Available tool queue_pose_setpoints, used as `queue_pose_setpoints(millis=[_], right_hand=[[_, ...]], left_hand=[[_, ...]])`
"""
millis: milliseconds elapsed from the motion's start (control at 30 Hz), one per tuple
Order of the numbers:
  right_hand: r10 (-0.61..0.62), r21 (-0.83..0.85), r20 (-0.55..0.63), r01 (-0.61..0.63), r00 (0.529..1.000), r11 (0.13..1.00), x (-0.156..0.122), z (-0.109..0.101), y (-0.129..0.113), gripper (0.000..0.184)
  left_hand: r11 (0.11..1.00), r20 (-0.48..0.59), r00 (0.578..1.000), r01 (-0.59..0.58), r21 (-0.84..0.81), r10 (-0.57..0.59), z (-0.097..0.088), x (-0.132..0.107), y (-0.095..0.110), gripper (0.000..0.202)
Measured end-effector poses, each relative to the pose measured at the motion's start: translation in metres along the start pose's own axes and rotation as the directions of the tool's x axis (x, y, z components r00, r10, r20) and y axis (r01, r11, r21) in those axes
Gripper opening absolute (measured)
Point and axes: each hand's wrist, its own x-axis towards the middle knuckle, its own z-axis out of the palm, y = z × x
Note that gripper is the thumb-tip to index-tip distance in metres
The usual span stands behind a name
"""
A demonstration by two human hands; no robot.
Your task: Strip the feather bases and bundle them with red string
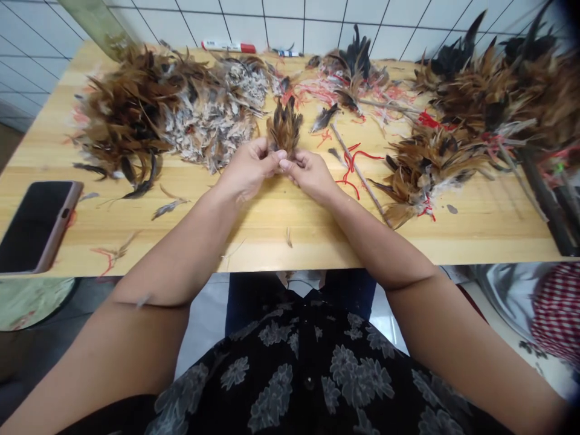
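Both hands (277, 168) are drawn close together above the counter (290, 248), with the left hand (247, 169) and right hand (309, 175) meeting at their fingertips. Their grip is narrow: thumbs and fingers pinch the base of a small tuft of brown and black feathers (284, 127), which fans upward just beyond the fingertips. The work in hand looks like gathering and evening up this little bunch, and the moment calls for a firm pinch at its base so that the loose quills stay together.

Just beyond the left hand lie a heap of grey-and-white speckled feathers (211, 124) and, farther left, a larger heap of brown feathers (127, 115). Beyond and to the right of the right hand, a thin wooden stick (360, 175) lies slantwise among scraps of red thread (352, 163). Farther right sits a bunch of brown feathers (428, 163), with more dark and brown plumes (489, 90) crowding the far right. Well to the left of the left hand, a phone in a pinkish case (38, 226) lies face up near the counter's edge. A red-capped marker (229, 46) lies far ahead of the hands, against the tiled wall (303, 18).
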Motion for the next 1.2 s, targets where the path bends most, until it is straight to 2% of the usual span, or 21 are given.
queue_pose_setpoints(millis=[100,167,300,400,533,633,700,800,900,1067,1200], right_hand=[[0.004,0.028,0.009,-0.004,1.0,1.0,0.001,-0.002,0.001,0.059],[0.005,-0.019,-0.006,-0.005,1.0,1.0,0.001,-0.004,0.002,0.054],[-0.01,-0.287,-0.064,-0.009,0.998,0.958,0.0,-0.011,0.001,0.037],[-0.029,-0.536,-0.041,0.003,0.999,0.844,-0.004,-0.014,-0.009,0.027],[-0.008,-0.752,0.031,0.029,0.999,0.658,-0.013,-0.011,-0.027,0.035],[0.02,-0.827,0.026,0.01,0.999,0.562,-0.018,-0.006,-0.036,0.043],[0.038,-0.844,0.016,-0.007,0.999,0.537,-0.019,-0.004,-0.037,0.046],[0.026,-0.818,0.008,-0.008,1.0,0.575,-0.018,-0.003,-0.032,0.044],[-0.047,-0.726,0.025,0.05,0.999,0.686,-0.015,-0.005,-0.021,0.038],[-0.136,-0.474,-0.005,0.117,0.991,0.873,-0.002,-0.011,0.008,0.033],[-0.132,-0.235,-0.034,0.12,0.991,0.964,0.008,-0.016,0.024,0.041]], left_hand=[[0.999,0.001,1.0,0.024,-0.026,-0.024,0.003,-0.003,0.006,0.058],[0.996,0.03,0.999,0.035,-0.087,-0.033,0.005,-0.005,0.009,0.058],[0.985,0.129,0.991,0.053,-0.165,-0.032,0.009,-0.011,0.018,0.051],[0.977,0.143,0.989,0.06,-0.203,-0.031,0.011,-0.011,0.023,0.049],[0.958,0.161,0.986,0.089,-0.273,-0.046,0.014,-0.007,0.02,0.051],[0.975,0.092,0.995,0.066,-0.214,-0.047,0.018,-0.004,0.011,0.043],[0.986,0.013,0.999,0.038,-0.162,-0.037,0.021,-0.004,0.007,0.037],[0.981,-0.075,0.996,0.041,-0.19,-0.056,0.025,-0.005,0.011,0.036],[0.944,-0.095,0.988,0.085,-0.319,-0.121,0.024,-0.008,0.022,0.041],[0.818,-0.062,0.953,0.22,-0.532,-0.296,0.014,-0.005,0.034,0.043],[0.767,-0.089,0.935,0.225,-0.601,-0.344,0.012,-0.003,0.04,0.04]])
